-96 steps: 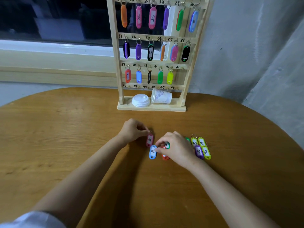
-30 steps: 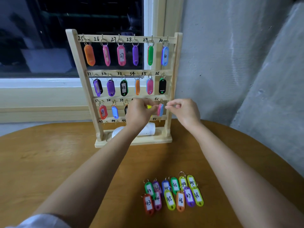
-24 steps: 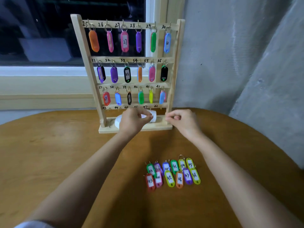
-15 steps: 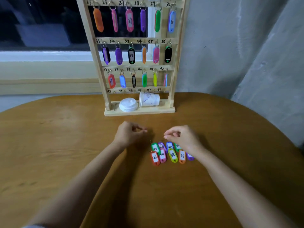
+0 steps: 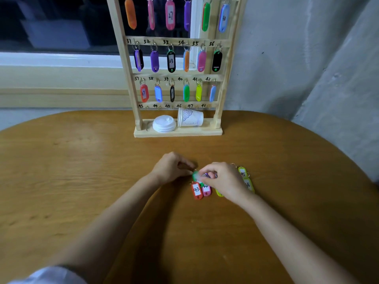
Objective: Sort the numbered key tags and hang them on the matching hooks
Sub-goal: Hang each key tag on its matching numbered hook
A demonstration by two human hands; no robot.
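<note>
Head view: both hands curled knuckles-up over loose tags mid-table, right hand (image 5: pixel 223 180) pinching green tag (image 5: pixel 195 176), left hand (image 5: pixel 171 168) closed beside it, grip unclear; five other tags visible around them; rack (image 5: pixel 178 131) at far edge, bottom-row hooks bare.

A plain indoor room, its kind unclear. A round wooden table (image 5: pixel 82 181) stands against a bare grey wall (image 5: pixel 287 58). Behind the table a dark window (image 5: pixel 51 21) sits over a pale sill (image 5: pixel 51 78)
</note>
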